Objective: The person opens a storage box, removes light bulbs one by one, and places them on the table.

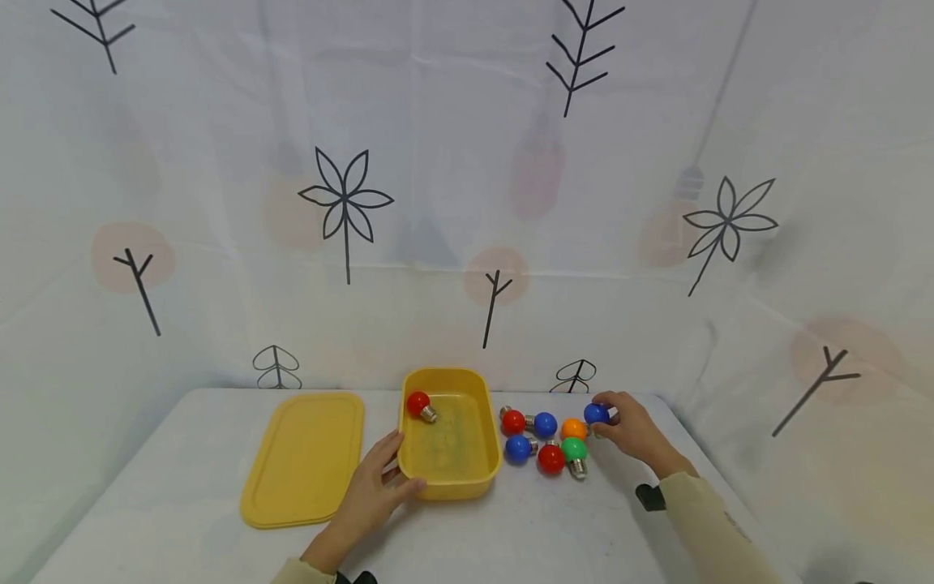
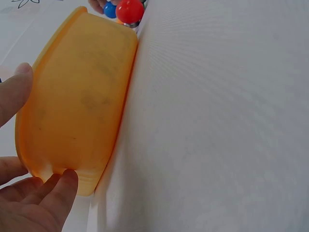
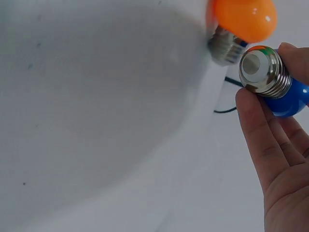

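Note:
My left hand holds the near left corner of a yellow plastic box. Its thumb lies along the front wall and the other fingers along the left side, which the left wrist view shows close up. Inside the box lies a red light bulb with a silver screw base. Right of the box, my right hand pinches a blue light bulb between thumb and fingers, its metal base pointing toward the right wrist camera. Just beside that bulb is an orange bulb.
Between box and right hand, several bulbs lie grouped: red, blue, another blue, another red and green. A flat yellow lid lies left of the box. A patterned white cloth hangs behind the table.

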Tool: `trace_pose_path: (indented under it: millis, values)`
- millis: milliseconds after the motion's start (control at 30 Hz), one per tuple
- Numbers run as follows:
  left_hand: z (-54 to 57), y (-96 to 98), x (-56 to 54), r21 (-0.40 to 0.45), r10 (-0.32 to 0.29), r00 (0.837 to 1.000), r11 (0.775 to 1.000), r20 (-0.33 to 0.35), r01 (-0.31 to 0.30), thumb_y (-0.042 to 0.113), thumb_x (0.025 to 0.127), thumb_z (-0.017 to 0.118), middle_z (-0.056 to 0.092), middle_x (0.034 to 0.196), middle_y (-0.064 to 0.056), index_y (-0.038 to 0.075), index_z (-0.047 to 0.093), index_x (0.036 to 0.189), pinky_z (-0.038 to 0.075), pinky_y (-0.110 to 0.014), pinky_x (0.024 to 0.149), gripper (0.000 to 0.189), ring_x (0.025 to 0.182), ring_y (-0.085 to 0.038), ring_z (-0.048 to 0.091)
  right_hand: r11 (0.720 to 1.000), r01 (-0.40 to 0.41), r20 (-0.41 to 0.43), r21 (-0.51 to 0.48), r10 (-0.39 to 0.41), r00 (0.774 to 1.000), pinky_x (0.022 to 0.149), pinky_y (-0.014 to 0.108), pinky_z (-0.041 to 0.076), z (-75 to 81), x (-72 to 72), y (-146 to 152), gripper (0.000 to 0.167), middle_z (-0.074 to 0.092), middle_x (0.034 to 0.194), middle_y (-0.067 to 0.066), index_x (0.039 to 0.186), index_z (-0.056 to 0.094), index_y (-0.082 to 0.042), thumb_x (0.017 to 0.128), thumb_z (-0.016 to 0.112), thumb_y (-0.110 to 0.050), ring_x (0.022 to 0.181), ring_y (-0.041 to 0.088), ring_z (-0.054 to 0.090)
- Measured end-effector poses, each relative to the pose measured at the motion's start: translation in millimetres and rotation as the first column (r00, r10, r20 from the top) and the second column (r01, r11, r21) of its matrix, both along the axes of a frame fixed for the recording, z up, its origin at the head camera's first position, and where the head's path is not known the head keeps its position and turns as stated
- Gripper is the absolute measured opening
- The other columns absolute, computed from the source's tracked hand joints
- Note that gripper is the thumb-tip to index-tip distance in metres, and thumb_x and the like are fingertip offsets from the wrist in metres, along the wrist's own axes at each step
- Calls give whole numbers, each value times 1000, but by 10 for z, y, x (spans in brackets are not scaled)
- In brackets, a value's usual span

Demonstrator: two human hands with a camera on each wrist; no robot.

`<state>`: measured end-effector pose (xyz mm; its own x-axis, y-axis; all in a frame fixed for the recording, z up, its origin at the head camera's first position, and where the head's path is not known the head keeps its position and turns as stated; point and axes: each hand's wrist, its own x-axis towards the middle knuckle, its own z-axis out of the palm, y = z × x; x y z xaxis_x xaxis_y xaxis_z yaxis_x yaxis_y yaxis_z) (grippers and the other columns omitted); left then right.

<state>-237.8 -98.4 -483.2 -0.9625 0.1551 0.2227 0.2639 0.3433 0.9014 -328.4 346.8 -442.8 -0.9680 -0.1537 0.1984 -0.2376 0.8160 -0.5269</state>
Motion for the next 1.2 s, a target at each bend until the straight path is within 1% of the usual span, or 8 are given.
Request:
trace_pose_path:
  millis: [167,400,467,733,1033,1200]
  values:
    - [-3,3,6,-4,5,1000,1000,-3,-5,26,79,79,33,150,-17,-3,34,145,45,-38,100,85,133,-34,39,1000,31,47,-3,-31,998,67,30,56,-61,-26,65,41,52,115,18,121,56,-4,84,72,-12,81,22,54]
    - [-32,8,10,49,-9,1000,999,-23,10,19,78,80,32,150,-19,-5,34,144,46,-36,99,85,132,-35,40,997,73,90,19,-74,993,72,35,57,-118,-53,88,43,53,117,21,122,56,-3,84,73,-12,86,26,53]
    - [-32,10,10,52,-11,1000,999,-25,13,19,78,80,32,150,-20,-5,34,144,46,-36,99,85,132,-36,40,997,78,100,29,-80,992,73,37,57,-131,-58,93,43,53,117,21,123,56,-3,84,73,-12,88,26,53]
    - [-18,11,10,60,-15,1000,998,-20,16,20,78,80,31,151,-19,-5,34,144,45,-37,100,84,133,-35,39,997,51,100,62,-57,993,78,42,56,-161,-94,109,42,54,115,22,122,56,-1,85,73,-11,88,28,55]
    - [-35,4,2,57,-18,999,998,-26,20,20,79,79,31,151,-19,-5,33,145,46,-36,100,84,133,-35,39,995,52,121,88,-62,991,80,44,56,-181,-118,104,44,54,116,22,124,56,-1,85,73,-13,89,27,55]
    - [-34,0,0,53,-21,999,998,-31,22,21,79,79,31,151,-20,-5,33,145,46,-36,100,84,133,-36,39,995,52,125,85,-62,990,81,45,56,-175,-120,100,46,54,116,22,125,56,0,84,73,-12,90,28,55]
